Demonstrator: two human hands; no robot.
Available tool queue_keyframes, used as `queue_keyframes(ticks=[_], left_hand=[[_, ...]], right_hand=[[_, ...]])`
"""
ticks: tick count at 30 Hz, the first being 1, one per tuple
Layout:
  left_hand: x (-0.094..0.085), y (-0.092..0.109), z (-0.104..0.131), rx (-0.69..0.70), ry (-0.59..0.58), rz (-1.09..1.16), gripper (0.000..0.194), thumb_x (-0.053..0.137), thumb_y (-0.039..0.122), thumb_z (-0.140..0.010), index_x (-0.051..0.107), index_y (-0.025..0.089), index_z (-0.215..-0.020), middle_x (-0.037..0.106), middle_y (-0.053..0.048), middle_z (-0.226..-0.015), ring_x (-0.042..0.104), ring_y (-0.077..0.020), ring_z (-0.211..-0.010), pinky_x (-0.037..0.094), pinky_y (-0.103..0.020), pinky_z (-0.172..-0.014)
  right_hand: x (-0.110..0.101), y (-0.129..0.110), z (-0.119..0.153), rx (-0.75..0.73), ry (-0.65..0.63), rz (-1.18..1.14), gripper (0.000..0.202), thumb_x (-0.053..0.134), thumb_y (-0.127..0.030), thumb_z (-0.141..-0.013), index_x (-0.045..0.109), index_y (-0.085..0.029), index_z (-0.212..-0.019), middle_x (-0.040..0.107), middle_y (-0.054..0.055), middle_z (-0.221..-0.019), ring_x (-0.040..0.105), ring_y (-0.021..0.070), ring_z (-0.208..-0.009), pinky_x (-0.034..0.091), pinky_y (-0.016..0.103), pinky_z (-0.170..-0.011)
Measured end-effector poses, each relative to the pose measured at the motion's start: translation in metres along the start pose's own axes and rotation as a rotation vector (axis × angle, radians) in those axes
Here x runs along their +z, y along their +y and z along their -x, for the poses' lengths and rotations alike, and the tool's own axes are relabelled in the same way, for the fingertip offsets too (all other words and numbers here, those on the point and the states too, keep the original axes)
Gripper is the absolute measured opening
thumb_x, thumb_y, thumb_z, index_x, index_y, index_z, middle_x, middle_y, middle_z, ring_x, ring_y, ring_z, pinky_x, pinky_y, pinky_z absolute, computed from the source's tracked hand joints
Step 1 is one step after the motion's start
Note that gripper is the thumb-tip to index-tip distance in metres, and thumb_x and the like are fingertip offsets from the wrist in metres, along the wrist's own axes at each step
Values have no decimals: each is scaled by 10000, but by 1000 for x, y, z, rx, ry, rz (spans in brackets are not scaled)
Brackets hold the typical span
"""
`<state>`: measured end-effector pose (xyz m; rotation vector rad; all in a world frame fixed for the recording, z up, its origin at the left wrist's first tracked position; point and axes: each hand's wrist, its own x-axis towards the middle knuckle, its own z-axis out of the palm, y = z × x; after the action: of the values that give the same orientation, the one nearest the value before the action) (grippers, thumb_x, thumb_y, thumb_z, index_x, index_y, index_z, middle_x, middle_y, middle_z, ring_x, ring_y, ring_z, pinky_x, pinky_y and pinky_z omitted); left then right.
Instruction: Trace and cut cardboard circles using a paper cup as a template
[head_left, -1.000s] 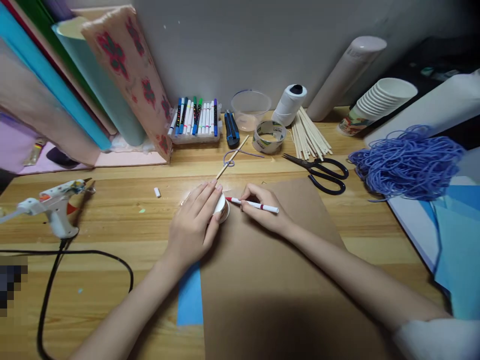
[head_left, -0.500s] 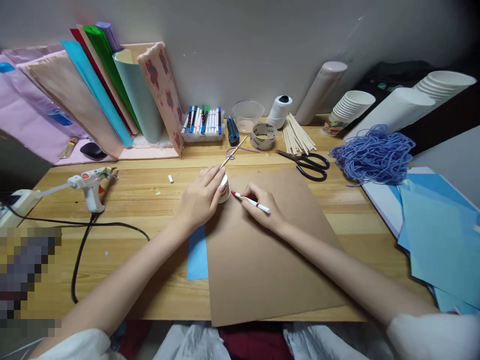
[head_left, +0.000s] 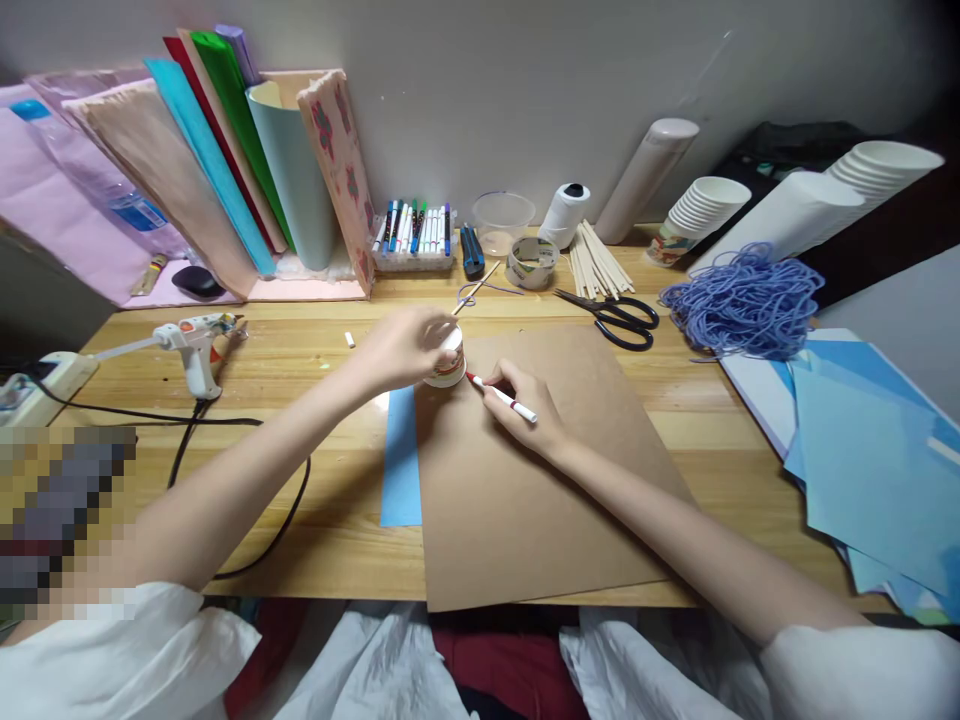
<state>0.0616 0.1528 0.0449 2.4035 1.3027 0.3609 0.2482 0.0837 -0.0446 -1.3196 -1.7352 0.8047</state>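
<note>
A small paper cup [head_left: 448,368] stands upside down on the far left corner of a brown cardboard sheet [head_left: 540,480]. My left hand [head_left: 409,348] is at the cup's left and upper side, its fingers curled round the cup and slightly blurred. In my right hand [head_left: 529,405] is a white marker [head_left: 517,407] with a red tip, which points at the cup's lower right rim. A thin wooden stick [head_left: 476,288] lies just beyond the cup, beside a loop of purple cord.
Black scissors [head_left: 619,318], a tape roll [head_left: 532,262], wooden sticks [head_left: 596,262] and a box of markers [head_left: 412,240] lie behind. Blue cord [head_left: 746,300] and blue paper [head_left: 877,450] are right. A glue gun [head_left: 196,355] with its cable is left.
My left hand has lifted from lying flat over the cup to a curled hold at its side. The marker stays in my right hand. The view has shifted slightly.
</note>
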Motion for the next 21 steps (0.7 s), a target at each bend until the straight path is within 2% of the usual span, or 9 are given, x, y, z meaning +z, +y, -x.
queue_keyframes(ticks=[5, 9, 17, 21], left_hand=[[-9, -6, -13, -42, -94, 65, 451, 698, 304, -659, 662, 176, -1090, 705, -75, -995, 644, -240, -883, 501, -330, -760], [-8, -9, -14, -45, -86, 117, 455, 713, 287, -632, 673, 173, -1070, 701, -81, -1019, 641, -249, -913, 506, -325, -747], [-10, -6, -13, -57, -77, 95, 437, 723, 262, -615, 685, 180, -1043, 701, -67, -1010, 634, -244, -893, 498, -323, -743], [-10, -5, -13, -62, -71, 87, 447, 728, 256, -606, 686, 178, -1045, 702, -62, -990, 635, -245, -885, 493, -324, -744]], right_hand=[[4, -5, 6, -29, -15, 56, 39, 503, -185, -751, 472, -197, -730, 505, -18, -651, 453, 132, -591, 322, 246, -575], [10, -7, 9, -107, -33, 97, 52, 495, -156, -746, 476, -202, -761, 540, 10, -716, 491, 156, -649, 357, 262, -611], [15, -8, 9, -228, -30, 193, 131, 477, -101, -704, 428, -218, -736, 483, 5, -679, 456, 166, -632, 366, 277, -609], [17, -8, 13, -291, 22, 235, 124, 469, -110, -730, 430, -226, -751, 491, 16, -684, 459, 178, -644, 377, 291, -614]])
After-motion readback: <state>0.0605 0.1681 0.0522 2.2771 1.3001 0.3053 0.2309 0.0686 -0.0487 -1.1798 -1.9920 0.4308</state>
